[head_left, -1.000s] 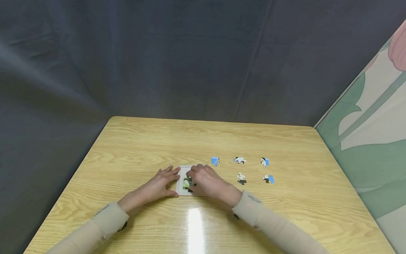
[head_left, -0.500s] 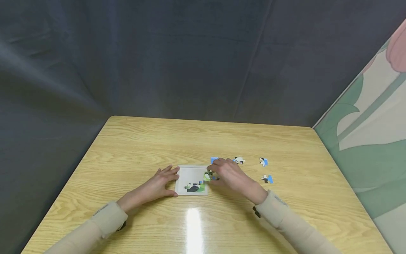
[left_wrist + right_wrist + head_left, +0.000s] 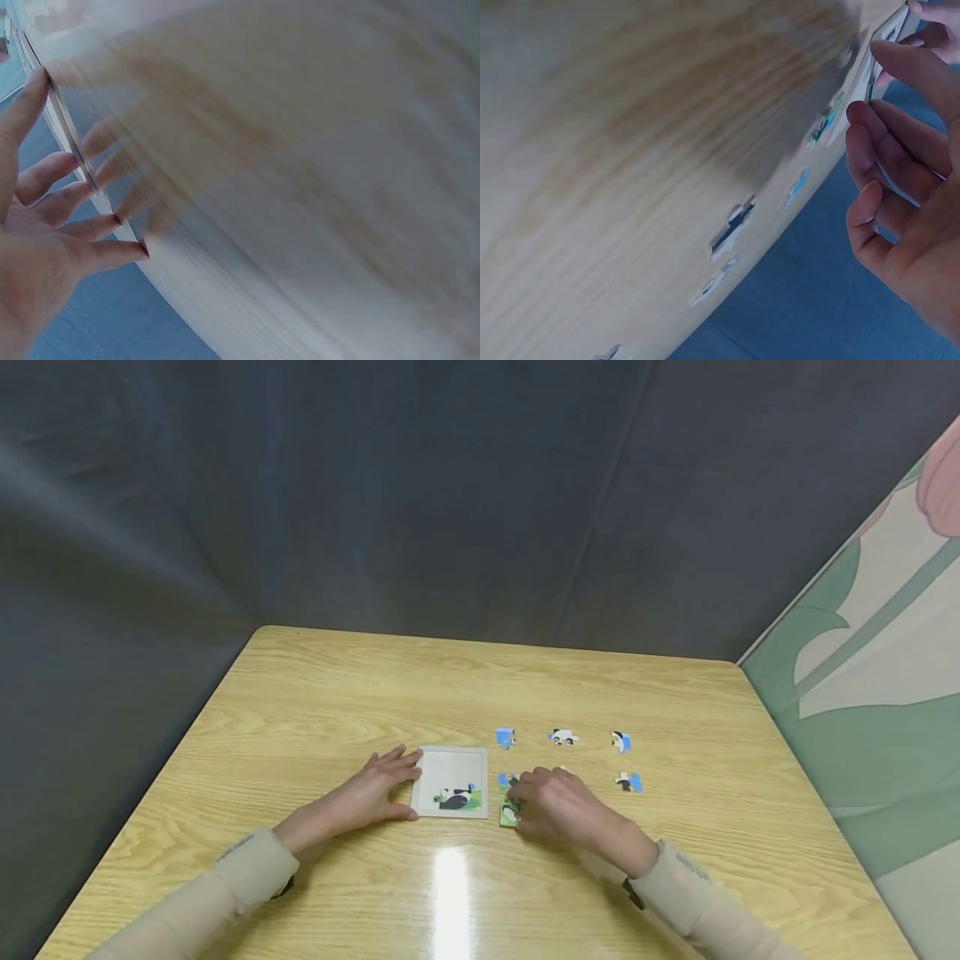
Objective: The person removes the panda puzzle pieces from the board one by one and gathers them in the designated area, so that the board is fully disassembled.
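Note:
My left hand (image 3: 375, 785) rests at the left side of a square white puzzle tray (image 3: 483, 777), its fingers spread along the rim and the thumb at the near corner. In the tray's near right part lie joined pieces with a black-and-white panda (image 3: 452, 799) on green. To the right of the tray, my right hand (image 3: 562, 806) pinches a green puzzle piece (image 3: 509, 811) between thumb and fingertips, low over the table. In the right wrist view this piece shows edge-on as a thin sliver (image 3: 871, 81). A blue and dark piece (image 3: 506, 779) lies just beyond it.
Loose pieces lie on the wooden table (image 3: 337, 693) beyond and right of my right hand: a blue one (image 3: 505, 737), a panda-face one (image 3: 562, 737), and two black, white and blue ones at the right. My right hand mostly hides another. A dark curtain (image 3: 450, 510) hangs behind.
My right hand has moved from over the tray out to the right and then nearer the body, carrying the green piece. The panda pieces in the tray are now uncovered. My left hand stays put.

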### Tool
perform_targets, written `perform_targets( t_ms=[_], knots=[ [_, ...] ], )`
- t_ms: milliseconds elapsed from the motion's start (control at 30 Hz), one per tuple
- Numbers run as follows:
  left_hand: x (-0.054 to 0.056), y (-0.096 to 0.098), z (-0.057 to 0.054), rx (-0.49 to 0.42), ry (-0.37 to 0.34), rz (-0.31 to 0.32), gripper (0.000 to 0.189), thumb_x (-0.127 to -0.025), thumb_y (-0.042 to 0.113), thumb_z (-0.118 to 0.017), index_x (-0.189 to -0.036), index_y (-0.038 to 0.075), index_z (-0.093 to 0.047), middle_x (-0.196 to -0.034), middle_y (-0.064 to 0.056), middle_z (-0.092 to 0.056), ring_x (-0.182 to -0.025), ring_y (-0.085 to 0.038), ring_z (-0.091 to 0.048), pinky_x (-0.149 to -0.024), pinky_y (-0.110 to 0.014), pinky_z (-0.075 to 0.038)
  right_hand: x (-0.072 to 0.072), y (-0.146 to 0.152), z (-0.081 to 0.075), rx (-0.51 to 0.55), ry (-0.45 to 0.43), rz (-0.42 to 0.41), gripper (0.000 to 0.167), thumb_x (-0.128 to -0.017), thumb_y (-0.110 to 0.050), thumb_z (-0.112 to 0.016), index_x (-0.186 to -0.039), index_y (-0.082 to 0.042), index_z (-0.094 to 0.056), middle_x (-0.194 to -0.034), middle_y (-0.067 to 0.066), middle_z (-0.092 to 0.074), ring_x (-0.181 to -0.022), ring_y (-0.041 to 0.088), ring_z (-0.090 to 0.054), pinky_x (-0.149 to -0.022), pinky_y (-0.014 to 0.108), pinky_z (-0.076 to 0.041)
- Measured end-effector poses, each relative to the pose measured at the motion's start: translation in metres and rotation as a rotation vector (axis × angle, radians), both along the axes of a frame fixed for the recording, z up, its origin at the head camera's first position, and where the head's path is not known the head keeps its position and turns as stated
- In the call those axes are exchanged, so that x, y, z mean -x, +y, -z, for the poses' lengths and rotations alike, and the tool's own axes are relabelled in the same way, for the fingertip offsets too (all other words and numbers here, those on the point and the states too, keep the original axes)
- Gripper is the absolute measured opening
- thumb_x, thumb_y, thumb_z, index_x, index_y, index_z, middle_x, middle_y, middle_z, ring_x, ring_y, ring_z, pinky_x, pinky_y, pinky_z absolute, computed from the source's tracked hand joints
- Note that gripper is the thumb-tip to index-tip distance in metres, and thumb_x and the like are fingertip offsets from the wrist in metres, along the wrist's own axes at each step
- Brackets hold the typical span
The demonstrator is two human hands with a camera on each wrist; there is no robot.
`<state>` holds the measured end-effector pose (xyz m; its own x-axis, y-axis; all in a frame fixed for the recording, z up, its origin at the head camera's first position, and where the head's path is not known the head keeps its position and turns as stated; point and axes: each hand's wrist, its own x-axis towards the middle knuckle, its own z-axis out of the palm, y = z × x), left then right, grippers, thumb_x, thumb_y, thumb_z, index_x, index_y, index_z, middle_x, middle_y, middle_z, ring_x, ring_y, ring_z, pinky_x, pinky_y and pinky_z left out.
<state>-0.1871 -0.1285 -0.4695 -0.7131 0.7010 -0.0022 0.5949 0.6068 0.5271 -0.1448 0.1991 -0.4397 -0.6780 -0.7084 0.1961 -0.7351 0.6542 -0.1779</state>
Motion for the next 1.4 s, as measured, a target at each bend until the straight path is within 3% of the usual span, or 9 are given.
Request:
perform_targets(
  t_ms=[367,867,1133,1400],
  knots=[
    [0.0,0.0,0.001,-0.002,0.006,-0.004,0.065,-0.08,0.033,-0.077,-0.13,-0.003,-0.057,-0.151,-0.018,-0.035,-0.141,-0.043,-0.023,-0.104,-0.07,-0.021,-0.011,0.001,0.008,0.052,-0.056,-0.046,0.029,-0.071,-0.017,-0.082,-0.098,-0.01,-0.073,-0.082,-0.005,-0.065,-0.07,0.004,-0.054,-0.06,0.015,-0.045],
    [0.0,0.0,0.0,-0.003,0.001,-0.008,0.064,-0.08,0.033,-0.077,-0.129,-0.003,-0.057,-0.152,-0.017,-0.034,-0.141,-0.042,-0.022,-0.106,-0.069,-0.02,-0.014,0.002,0.009,0.075,-0.098,-0.06,0.032,-0.069,-0.016,-0.084,-0.098,-0.007,-0.072,-0.086,-0.002,-0.065,-0.07,0.003,-0.053,-0.059,0.013,-0.045],
    [0.0,0.001,-0.001,0.005,0.02,0.0,0.065,-0.08,0.032,-0.077,-0.129,-0.004,-0.057,-0.151,-0.019,-0.035,-0.14,-0.044,-0.024,-0.105,-0.07,-0.021,-0.015,0.003,0.006,0.046,-0.196,-0.03,0.034,-0.072,-0.019,-0.083,-0.101,-0.006,-0.072,-0.089,-0.002,-0.064,-0.072,0.002,-0.053,-0.061,0.013,-0.046],
    [0.0,0.0,-0.001,0.004,0.026,0.003,0.064,-0.08,0.033,-0.077,-0.129,-0.004,-0.057,-0.151,-0.019,-0.035,-0.14,-0.044,-0.024,-0.104,-0.07,-0.023,-0.011,0.004,0.006,0.059,-0.234,-0.021,0.039,-0.073,-0.022,-0.083,-0.107,-0.006,-0.071,-0.09,-0.002,-0.062,-0.072,0.002,-0.049,-0.061,0.014,-0.045]
  ],
)
